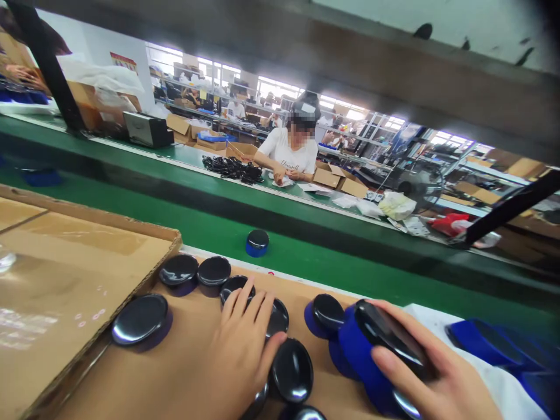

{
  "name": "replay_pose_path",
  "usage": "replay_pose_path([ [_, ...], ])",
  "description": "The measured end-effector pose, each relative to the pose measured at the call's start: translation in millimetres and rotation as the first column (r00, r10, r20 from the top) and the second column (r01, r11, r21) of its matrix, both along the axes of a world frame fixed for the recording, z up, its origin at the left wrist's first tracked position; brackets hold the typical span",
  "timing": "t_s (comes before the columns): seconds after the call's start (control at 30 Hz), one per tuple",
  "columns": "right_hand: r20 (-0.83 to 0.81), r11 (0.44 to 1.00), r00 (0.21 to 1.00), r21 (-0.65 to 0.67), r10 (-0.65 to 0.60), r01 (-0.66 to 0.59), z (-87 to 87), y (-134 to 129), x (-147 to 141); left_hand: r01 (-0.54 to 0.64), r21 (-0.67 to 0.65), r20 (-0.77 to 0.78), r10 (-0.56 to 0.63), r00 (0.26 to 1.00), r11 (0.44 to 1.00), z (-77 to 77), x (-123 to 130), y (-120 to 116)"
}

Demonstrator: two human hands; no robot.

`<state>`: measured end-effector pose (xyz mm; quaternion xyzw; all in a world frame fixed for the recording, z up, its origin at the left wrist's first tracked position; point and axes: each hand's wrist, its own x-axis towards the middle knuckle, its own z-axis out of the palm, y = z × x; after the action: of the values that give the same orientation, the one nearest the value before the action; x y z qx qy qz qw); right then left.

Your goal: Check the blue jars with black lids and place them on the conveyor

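Several round blue pucks with glossy black tops lie on a cardboard sheet [184, 361] in front of me. My left hand [242, 344] lies flat, fingers spread, over a cluster of them, touching one puck [234, 287] at the fingertips and another [292, 370] by the thumb. My right hand [431, 373] grips a tilted blue puck [376, 344], fingers wrapped over its black top. One lone puck [257, 242] stands on the green conveyor belt [332, 259] beyond the cardboard.
A taped cardboard box [65, 274] sits at my left. Blue trays [503, 344] lie at the right. Across the belt a person in a white shirt [291, 153] works beside a pile of black cables [231, 169], cartons and bags.
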<state>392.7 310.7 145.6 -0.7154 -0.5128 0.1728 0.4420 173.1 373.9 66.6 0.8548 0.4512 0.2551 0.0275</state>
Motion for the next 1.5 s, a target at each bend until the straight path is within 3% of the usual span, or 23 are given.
replay_pose_path([
  [0.07,0.238,0.993,0.965,-0.068,0.114,-0.100,-1.5,33.8,16.6,0.010,-0.019,-0.007,-0.010,1.000,1.000,1.9,-0.7,0.8],
  [0.13,0.334,0.993,0.936,-0.063,0.111,-0.096,-6.9,80.3,27.8,0.018,-0.047,-0.009,-0.018,1.000,0.999,3.1,-1.9,1.7],
  [0.23,0.392,0.975,0.915,-0.223,0.100,-0.011,-22.4,146.4,37.0,0.032,-0.095,-0.008,-0.032,0.999,0.995,5.2,-3.5,3.2],
  [0.33,0.417,0.942,0.901,-0.333,0.118,0.031,-32.6,176.4,38.8,0.036,-0.135,-0.003,-0.037,0.999,0.990,9.1,-4.4,3.7],
  [0.43,0.454,0.947,0.873,-0.321,0.179,-0.027,-22.8,159.6,30.4,0.055,-0.169,0.005,-0.055,0.998,0.984,14.6,-6.4,2.7],
  [0.6,0.379,0.915,0.841,-0.273,0.386,-0.296,4.0,75.5,-9.3,0.150,-0.255,0.040,-0.144,0.989,0.955,21.8,-17.7,0.4],
  [0.73,0.183,0.867,0.855,-0.225,0.486,-0.445,-14.6,36.5,-52.0,0.194,-0.299,0.107,-0.170,0.980,0.934,21.1,-24.4,-1.9],
  [0.9,-0.046,0.769,0.789,-0.193,0.613,-0.609,-41.6,48.7,-77.8,0.168,-0.273,0.299,-0.082,0.951,0.947,17.1,-20.0,-1.9],
  [1.07,-0.107,0.825,0.844,-0.176,0.526,-0.537,-46.2,58.7,-77.2,0.081,-0.314,0.491,0.089,0.867,0.946,23.5,-17.6,0.6],
  [1.23,-0.161,0.924,0.918,-0.073,0.361,-0.376,-43.9,57.7,-70.1,0.137,-0.367,0.567,0.105,0.817,0.920,27.3,-18.0,-0.5],
  [1.33,-0.311,0.964,0.918,-0.022,0.245,-0.265,-34.4,52.6,-64.5,0.235,-0.395,0.565,0.033,0.824,0.888,29.7,-19.8,-4.9],
  [1.5,-0.590,0.935,0.746,0.045,0.309,-0.352,-21.2,32.7,-66.8,0.522,-0.432,0.592,-0.206,0.779,0.736,44.6,-19.2,-13.8],
])
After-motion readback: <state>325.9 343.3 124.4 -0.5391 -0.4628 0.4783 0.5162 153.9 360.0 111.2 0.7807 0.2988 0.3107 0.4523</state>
